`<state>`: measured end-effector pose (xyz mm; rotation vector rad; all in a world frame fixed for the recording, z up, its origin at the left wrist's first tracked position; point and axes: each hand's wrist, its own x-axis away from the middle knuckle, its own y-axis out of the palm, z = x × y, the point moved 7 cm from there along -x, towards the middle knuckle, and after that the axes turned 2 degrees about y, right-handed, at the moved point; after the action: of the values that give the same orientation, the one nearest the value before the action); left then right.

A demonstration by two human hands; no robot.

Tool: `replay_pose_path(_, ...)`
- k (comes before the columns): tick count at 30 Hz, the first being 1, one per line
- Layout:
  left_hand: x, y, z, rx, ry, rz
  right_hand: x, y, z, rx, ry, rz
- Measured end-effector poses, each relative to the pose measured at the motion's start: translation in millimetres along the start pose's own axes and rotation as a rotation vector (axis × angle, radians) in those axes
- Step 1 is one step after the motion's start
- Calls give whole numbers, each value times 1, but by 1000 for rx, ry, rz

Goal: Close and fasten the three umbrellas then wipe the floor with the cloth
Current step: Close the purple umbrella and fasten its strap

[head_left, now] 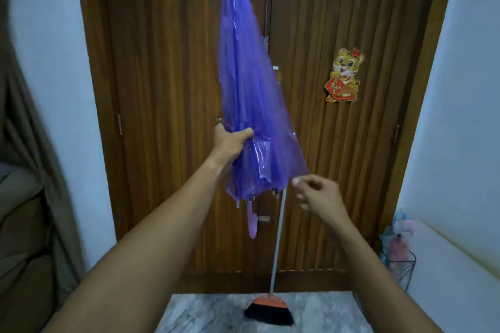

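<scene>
A purple translucent umbrella point(244, 94) is held upright in front of a wooden door, tip up, its canopy collapsed but loose. Its curved purple handle point(252, 220) hangs down below the ribs. My left hand point(230, 143) grips the canopy around its lower part. My right hand point(316, 193) is just right of the canopy's bottom edge, with thumb and fingertip pinched at the edge of the fabric. The cloth is out of view.
A broom point(270, 305) with a grey pole and orange head leans against the wooden double door point(162, 89). A wire basket point(397, 265) with pink and blue umbrellas stands at the right wall. Grey marbled floor point(203, 313) lies below. A curtain hangs at the left.
</scene>
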<state>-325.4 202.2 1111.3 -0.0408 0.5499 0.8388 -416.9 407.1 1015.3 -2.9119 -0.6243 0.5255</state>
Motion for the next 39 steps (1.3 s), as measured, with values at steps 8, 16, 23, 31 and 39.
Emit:
replay_pose_path(8,32,51,5,93,24,-385,-34,12,-99,-303,-254,-30)
replay_pose_path(16,42,57,6,-258,62,-606,-27,23,-93,-362,-241,51)
replay_pose_path(23,63,65,3,17,-32,-907,-29,29,-111,-254,-330,70)
replay_pose_path(31,45,37,-5,64,-44,-517,-24,30,-126,-135,-180,-395)
replay_pose_path(39,26,26,-8,301,-220,-551,-5,40,-38,-212,214,-672)
